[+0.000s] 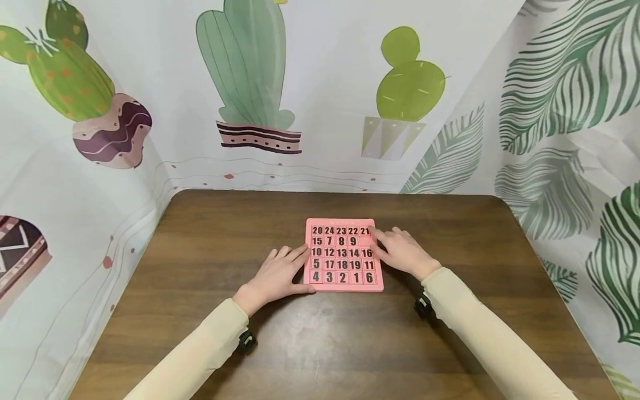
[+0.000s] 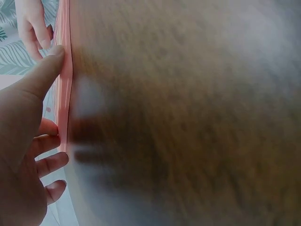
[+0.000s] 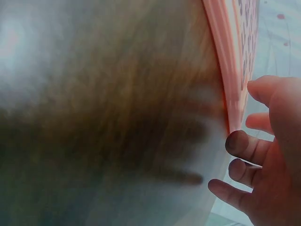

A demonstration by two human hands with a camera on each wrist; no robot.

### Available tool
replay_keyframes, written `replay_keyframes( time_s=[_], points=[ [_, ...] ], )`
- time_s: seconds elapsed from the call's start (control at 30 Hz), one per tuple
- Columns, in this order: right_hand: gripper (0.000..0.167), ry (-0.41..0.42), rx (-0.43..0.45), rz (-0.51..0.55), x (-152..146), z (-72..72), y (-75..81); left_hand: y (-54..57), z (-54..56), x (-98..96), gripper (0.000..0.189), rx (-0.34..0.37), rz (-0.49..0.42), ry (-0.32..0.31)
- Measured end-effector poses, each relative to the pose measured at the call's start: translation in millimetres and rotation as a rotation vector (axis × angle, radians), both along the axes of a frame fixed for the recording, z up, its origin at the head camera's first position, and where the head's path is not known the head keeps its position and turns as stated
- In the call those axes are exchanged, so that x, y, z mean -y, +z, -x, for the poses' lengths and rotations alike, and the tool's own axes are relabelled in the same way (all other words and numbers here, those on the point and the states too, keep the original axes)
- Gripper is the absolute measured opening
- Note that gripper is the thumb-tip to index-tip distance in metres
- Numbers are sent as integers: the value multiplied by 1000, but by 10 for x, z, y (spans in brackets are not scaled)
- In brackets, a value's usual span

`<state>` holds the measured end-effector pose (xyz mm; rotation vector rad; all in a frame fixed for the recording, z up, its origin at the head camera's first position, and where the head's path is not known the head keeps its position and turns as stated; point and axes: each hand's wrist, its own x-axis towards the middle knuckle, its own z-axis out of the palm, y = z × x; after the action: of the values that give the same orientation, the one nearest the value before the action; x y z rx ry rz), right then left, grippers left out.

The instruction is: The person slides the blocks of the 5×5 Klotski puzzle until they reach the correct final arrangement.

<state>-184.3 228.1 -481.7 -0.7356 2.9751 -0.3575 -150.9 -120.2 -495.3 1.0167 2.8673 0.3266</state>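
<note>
A pink sliding number puzzle point(image 1: 342, 284) lies flat on the table, with black numbers on its square tiles. Its top row reads 20, 24, 23, 22, 21. One bare slot point(image 1: 365, 241) shows at the right end of the second row, beside the 9. My left hand point(image 1: 272, 278) holds the frame's near left corner, thumb on the near edge and fingers along the left side. My right hand point(image 1: 402, 251) is over the right edge, index fingertip by the 21 tile and thumb by the 16 tile. Whether those tips press the tiles is unclear.
The brown wooden table point(image 1: 210, 233) has rounded far corners. Behind it hangs a white cloth point(image 1: 330, 83) printed with cacti and leaves. Dark bands with small devices point(image 1: 247, 340) sit at both wrists, near the table surface.
</note>
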Motion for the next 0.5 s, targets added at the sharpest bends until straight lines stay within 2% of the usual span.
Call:
replay_keyframes(
  time_s=[0.2,0.5],
  points=[
    [52,-9,-12,-4,-27,59,-37,5,18,-5,100,-8,6,-4],
    [53,8,-22,-17,-15,-68,-30,15,7,3,102,6,8,-1]
  ],
)
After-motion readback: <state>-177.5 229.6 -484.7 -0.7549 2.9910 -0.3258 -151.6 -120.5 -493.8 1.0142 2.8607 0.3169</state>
